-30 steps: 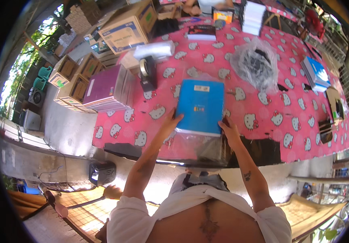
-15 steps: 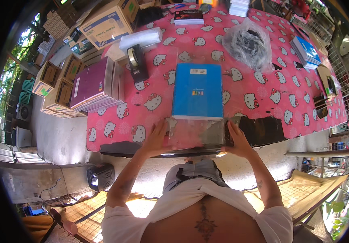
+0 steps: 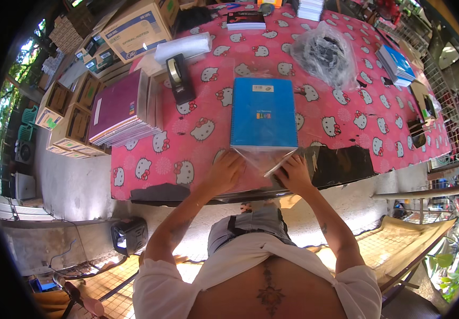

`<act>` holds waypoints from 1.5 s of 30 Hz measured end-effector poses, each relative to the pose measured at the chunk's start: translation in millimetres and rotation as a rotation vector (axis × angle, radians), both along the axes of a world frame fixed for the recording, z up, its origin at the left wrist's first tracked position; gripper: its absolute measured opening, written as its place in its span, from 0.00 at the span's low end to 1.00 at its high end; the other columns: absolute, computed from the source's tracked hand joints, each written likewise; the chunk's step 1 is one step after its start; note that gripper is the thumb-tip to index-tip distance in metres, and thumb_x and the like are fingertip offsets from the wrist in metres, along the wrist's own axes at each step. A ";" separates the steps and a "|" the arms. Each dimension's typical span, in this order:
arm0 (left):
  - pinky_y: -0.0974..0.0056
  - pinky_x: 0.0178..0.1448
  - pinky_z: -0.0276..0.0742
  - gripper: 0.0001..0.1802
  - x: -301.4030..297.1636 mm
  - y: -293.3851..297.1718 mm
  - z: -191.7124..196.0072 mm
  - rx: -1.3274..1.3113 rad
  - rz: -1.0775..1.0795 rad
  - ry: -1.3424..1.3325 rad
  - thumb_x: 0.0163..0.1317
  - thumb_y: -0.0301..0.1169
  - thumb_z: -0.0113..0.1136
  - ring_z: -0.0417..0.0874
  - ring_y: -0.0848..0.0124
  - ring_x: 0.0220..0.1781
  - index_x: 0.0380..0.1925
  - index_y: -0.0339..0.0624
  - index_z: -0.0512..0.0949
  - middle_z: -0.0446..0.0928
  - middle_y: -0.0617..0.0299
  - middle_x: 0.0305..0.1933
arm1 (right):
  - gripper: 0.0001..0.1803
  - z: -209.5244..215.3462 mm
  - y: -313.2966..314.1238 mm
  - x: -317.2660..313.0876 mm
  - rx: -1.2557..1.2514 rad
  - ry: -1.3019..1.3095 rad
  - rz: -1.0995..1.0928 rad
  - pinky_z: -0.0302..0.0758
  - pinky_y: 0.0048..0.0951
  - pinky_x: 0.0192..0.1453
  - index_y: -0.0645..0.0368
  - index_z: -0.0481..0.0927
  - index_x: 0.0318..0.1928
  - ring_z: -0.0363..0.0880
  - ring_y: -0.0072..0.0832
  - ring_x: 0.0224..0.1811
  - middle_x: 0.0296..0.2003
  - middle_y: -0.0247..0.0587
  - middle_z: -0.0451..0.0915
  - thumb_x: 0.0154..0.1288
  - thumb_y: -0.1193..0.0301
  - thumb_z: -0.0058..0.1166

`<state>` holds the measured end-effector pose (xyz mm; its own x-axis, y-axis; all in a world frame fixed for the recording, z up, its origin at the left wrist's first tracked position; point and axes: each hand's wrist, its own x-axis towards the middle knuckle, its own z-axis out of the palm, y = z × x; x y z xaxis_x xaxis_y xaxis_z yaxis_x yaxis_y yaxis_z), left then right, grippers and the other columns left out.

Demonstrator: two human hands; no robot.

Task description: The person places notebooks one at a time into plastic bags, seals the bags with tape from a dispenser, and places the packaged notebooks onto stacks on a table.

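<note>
A blue spiral notebook (image 3: 264, 114), perhaps the top one of a stack, lies in clear plastic wrapping in front of me. The loose near end of the clear plastic (image 3: 258, 162) is drawn into a point between my hands, with a folded, shiny edge at its right. My left hand (image 3: 225, 171) is at the left side of this flap, its fingers bent onto the plastic. At the right, my right hand (image 3: 294, 173) pinches the folded edge; the thumb and fingertips are partly hidden.
Purple notebooks (image 3: 120, 109) are stacked at the left, beside a black tape dispenser (image 3: 180, 80) and a plastic roll (image 3: 184, 48). A clear bag with dark contents (image 3: 325, 56) sits at the back right. More blue notebooks (image 3: 396, 65) lie far right. Cardboard boxes (image 3: 139, 34) stand behind.
Both hands have moved inward from the sides of the flat plastic flap. Its sides are now gathered and folded toward the middle. The blue notebook sits slightly higher in view.
</note>
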<state>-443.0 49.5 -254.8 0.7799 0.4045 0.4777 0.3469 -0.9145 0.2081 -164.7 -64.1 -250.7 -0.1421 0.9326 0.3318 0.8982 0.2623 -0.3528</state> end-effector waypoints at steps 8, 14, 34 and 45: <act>0.71 0.24 0.69 0.33 38.9 2.5 25.6 -1.552 0.635 -1.058 0.63 0.40 0.68 0.77 0.75 0.27 0.62 0.34 0.67 0.77 0.61 0.34 | 0.19 2.4 16.2 16.3 -0.254 1.779 -0.588 0.82 0.29 0.47 0.63 0.72 0.55 0.83 0.29 0.44 0.42 0.44 0.82 0.69 0.68 0.60; 0.69 0.28 0.71 0.39 36.3 -0.1 18.1 -1.624 0.578 -1.070 0.60 0.36 0.70 0.78 0.74 0.30 0.67 0.35 0.61 0.77 0.59 0.36 | 0.29 3.4 15.3 15.0 -0.277 1.445 -0.487 0.82 0.26 0.46 0.60 0.69 0.58 0.83 0.23 0.41 0.41 0.39 0.84 0.63 0.62 0.68; 0.53 0.62 0.73 0.23 47.7 -23.4 23.1 0.215 0.142 0.218 0.56 0.31 0.56 0.75 0.57 0.54 0.53 0.33 0.75 0.74 0.51 0.52 | 0.22 -7.4 2.0 -1.3 0.114 -0.116 -0.035 0.75 0.45 0.54 0.57 0.76 0.58 0.75 0.44 0.55 0.53 0.44 0.75 0.61 0.73 0.56; 0.58 0.44 0.81 0.06 81.0 23.7 63.0 -0.272 0.033 0.023 0.59 0.30 0.64 0.84 0.57 0.40 0.36 0.44 0.83 0.83 0.59 0.40 | 0.18 69.3 6.7 -28.5 0.212 0.014 -0.271 0.68 0.46 0.57 0.57 0.76 0.51 0.76 0.46 0.49 0.48 0.46 0.77 0.62 0.68 0.60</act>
<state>-362.0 73.2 -191.7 0.7732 0.5413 0.3303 0.3834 -0.8140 0.4364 -193.2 -57.4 -181.3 0.1072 0.8460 0.5223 0.9408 0.0836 -0.3284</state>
